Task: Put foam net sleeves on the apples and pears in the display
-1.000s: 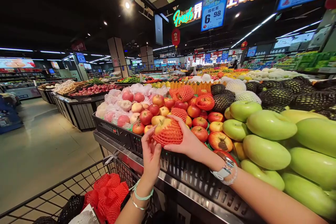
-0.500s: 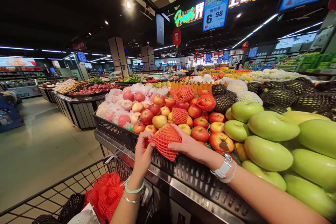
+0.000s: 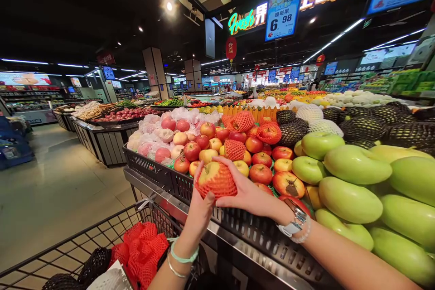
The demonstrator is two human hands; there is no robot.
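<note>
I'm holding the apple above the crate edge, left hand cupping it below, right hand gripping its side. Its net is sitting low; I'm judging the apple could slip free and drop toward the cart.

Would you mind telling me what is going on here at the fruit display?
A person at a supermarket fruit display holds one apple in both hands. The apple sits partly in a red foam net; the left hand cups it from below and the right hand grips its side. It is held above the front edge of a black crate of red apples, with green apples to the right. A shopping cart at lower left holds more red nets.
</note>
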